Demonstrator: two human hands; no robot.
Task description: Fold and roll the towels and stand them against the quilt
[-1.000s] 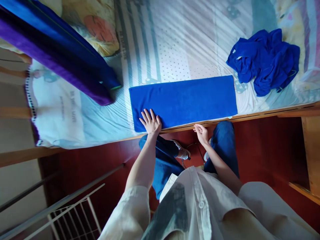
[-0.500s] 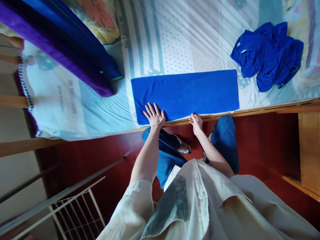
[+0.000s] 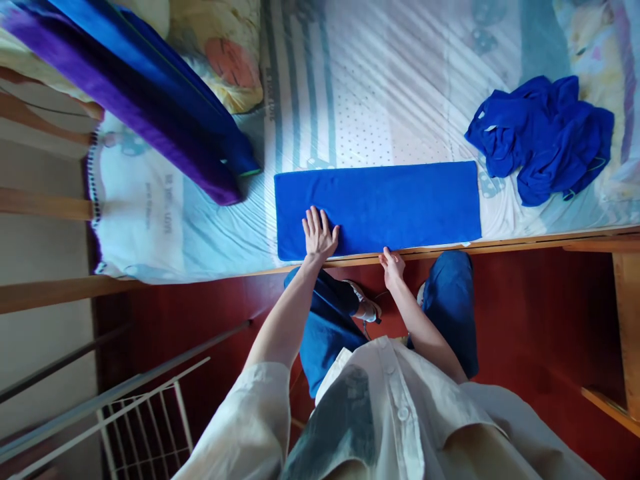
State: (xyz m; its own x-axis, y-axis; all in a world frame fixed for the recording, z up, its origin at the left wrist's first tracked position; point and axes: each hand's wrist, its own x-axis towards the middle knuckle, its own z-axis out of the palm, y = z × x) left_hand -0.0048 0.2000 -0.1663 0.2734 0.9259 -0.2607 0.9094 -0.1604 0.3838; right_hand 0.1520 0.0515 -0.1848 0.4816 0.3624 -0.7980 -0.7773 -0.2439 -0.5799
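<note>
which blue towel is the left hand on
On the bed, look along the near edge. The blue towel lies there under the left hand. It is a flat, neat rectangle, unlike the crumpled blue cloth at right and the purple and blue fabrics at left.

Folded towel (image 3: 380,207) on bed (image 3: 350,87), crumpled cloth (image 3: 543,137) right.

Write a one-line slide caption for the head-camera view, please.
Left hand flat on the folded blue towel on the bed, right hand at the towel's near edge.
</note>
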